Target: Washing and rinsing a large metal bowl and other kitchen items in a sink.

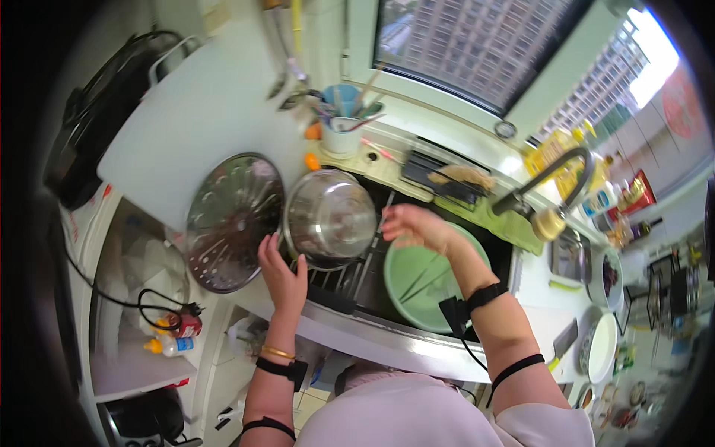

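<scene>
My left hand (pixel 284 279) is at the right rim of a round metal steamer tray (pixel 237 223) with slots and holes. Its fingers are spread, and I cannot tell whether the fingertips touch the rim. Just right of that tray, a shiny stainless steel pot (pixel 330 215) rests on the wire rack (pixel 357 279) over the sink. My right hand (pixel 416 226), blurred, hangs above the far edge of a pale green basin (pixel 405 268), its fingers apart and nothing in them. Chopsticks or similar thin dark sticks (pixel 419 285) lie inside the basin.
A curved faucet (pixel 558 173) rises behind the sink, near yellow detergent bottles (pixel 550 151). Utensil holders (pixel 342 139) stand on the ledge. To the right are a cleaver (pixel 565 338) and a white bowl (pixel 602 346). A corded plug (pixel 195 309) dangles at left.
</scene>
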{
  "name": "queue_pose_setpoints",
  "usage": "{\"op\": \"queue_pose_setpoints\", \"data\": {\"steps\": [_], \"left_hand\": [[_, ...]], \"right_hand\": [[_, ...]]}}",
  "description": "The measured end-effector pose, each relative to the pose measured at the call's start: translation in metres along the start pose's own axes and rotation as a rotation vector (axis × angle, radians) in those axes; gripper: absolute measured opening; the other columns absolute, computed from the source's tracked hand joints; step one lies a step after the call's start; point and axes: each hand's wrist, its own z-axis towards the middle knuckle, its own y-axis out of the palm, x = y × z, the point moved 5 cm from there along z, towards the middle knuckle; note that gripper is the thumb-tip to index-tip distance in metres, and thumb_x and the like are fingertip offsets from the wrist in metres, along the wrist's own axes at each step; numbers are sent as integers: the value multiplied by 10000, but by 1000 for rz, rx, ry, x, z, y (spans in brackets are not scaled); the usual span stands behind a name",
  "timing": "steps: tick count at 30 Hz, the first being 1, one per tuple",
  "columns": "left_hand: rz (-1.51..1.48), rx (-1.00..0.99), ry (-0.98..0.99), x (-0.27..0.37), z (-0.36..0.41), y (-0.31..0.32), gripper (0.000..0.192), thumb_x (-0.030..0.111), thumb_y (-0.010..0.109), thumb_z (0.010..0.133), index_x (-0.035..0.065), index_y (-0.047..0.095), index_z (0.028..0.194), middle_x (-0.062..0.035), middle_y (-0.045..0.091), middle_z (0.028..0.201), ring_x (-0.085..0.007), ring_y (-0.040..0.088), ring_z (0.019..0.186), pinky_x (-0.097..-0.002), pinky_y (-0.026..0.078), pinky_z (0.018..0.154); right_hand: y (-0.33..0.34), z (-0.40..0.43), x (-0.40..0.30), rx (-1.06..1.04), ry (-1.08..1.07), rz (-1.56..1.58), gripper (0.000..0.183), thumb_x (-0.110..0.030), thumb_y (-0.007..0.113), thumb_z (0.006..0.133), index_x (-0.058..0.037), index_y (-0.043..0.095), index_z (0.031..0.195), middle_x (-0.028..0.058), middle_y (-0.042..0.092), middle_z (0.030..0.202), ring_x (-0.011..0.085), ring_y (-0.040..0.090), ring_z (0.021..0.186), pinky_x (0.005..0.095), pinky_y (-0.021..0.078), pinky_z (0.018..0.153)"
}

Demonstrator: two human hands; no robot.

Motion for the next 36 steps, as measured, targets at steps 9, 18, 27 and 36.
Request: {"op": "queue_pose_setpoints", "data": {"steps": [9,18,27,36], "left_hand": [[-43,-619,267,91,-74,62,650,157,680,721,96,393,1301,-173,293,1393,-384,289,1270,-488,246,1039],[-65,-828,347,195,-178,101,362,172,642,756,73,549,1091,-124,558,1137,-292,509,1098,-504,266,1023],[-81,-852,494,323,-274,117,318,204,629,770,111,575,1069,-76,571,1113,-252,521,1085,-546,195,1048],[17,-785,534,328,-287,91,289,198,629,769,109,577,1039,-75,577,1080,-264,532,1053,-543,217,1034]], "right_hand": [[-52,-144,124,530,-82,-994,381,-222,690,721,-93,616,1071,130,545,1133,318,489,1078,400,407,927],[-138,-398,207,1158,-81,-530,189,-170,677,714,-44,593,826,153,567,840,328,522,879,395,422,807],[-160,-538,338,1198,679,-452,585,-527,658,698,15,567,900,184,610,876,341,609,816,429,484,714],[-180,-550,358,1021,-43,590,390,-107,619,794,-26,418,1117,81,581,734,159,592,633,258,478,549]]}}
